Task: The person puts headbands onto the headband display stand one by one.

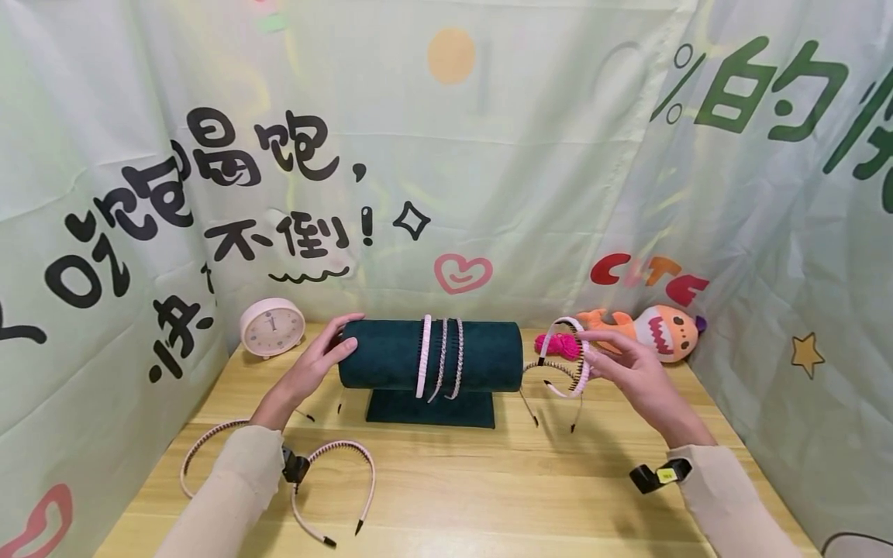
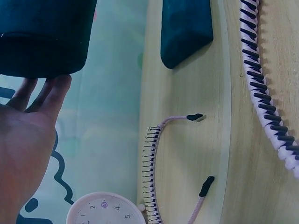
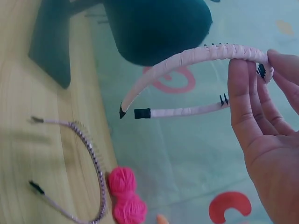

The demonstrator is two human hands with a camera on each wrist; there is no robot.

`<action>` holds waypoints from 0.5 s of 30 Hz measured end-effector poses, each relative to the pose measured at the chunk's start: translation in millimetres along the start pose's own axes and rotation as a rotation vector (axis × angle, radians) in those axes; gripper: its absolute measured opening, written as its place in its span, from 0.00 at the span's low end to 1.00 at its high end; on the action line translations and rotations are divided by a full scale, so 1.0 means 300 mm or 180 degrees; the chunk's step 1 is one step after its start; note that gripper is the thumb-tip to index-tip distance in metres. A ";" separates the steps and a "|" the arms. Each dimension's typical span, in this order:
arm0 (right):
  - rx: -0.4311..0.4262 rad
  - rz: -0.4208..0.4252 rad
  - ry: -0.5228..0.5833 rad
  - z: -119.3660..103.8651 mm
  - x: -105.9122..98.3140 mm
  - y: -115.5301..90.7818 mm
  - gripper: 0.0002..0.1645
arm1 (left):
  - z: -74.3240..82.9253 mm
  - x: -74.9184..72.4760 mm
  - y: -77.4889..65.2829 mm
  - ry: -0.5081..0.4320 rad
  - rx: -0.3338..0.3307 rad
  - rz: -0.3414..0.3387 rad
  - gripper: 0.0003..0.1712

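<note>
A dark green velvet headband stand (image 1: 391, 353), a roll on a flat foot, wears a pink ribbon-wrapped headband (image 1: 423, 356) and two thin glittery headbands (image 1: 449, 358). My left hand (image 1: 324, 353) holds the roll's left end, thumb at the front; in the left wrist view its fingertips pass out of sight behind the roll. Off the right end, my right hand (image 1: 631, 372) pinches another pink ribbon-wrapped headband (image 3: 187, 58) between thumb and fingers. That headband is in the air, its black-tipped ends pointing towards the stand.
A thin headband (image 3: 96, 163) stands on the table right of the stand, near pink yarn (image 3: 126, 196) and an orange plush toy (image 1: 659, 333). Two pale headbands, one at front left (image 1: 370, 473) and one farther left (image 1: 187, 465), lie by the left forearm. A round clock (image 1: 272, 327) stands back left.
</note>
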State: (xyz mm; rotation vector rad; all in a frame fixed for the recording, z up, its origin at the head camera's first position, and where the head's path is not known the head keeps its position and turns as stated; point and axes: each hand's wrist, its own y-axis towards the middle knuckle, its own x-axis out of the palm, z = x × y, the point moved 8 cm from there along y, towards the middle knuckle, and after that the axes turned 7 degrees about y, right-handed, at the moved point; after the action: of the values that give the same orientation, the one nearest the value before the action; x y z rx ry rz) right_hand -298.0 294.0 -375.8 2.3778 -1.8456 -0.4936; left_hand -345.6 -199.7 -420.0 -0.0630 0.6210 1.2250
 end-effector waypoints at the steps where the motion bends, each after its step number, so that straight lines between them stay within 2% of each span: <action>1: 0.0010 -0.0005 -0.0031 -0.002 0.010 0.006 0.22 | -0.001 -0.001 -0.001 -0.0006 -0.0007 0.0004 0.31; 5: 0.0037 -0.0059 -0.0055 -0.008 0.052 0.027 0.23 | -0.003 -0.003 -0.002 0.0005 -0.0019 0.0012 0.31; 15: 0.0021 -0.0230 0.0178 -0.018 0.151 0.071 0.24 | 0.000 -0.003 -0.003 -0.0013 0.0004 0.0004 0.31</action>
State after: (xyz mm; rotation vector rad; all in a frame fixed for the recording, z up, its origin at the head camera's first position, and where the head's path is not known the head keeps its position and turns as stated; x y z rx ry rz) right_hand -306.3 244.4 -373.9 2.4437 -1.7468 -0.4234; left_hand -345.0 -200.7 -419.9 -0.0589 0.6185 1.2257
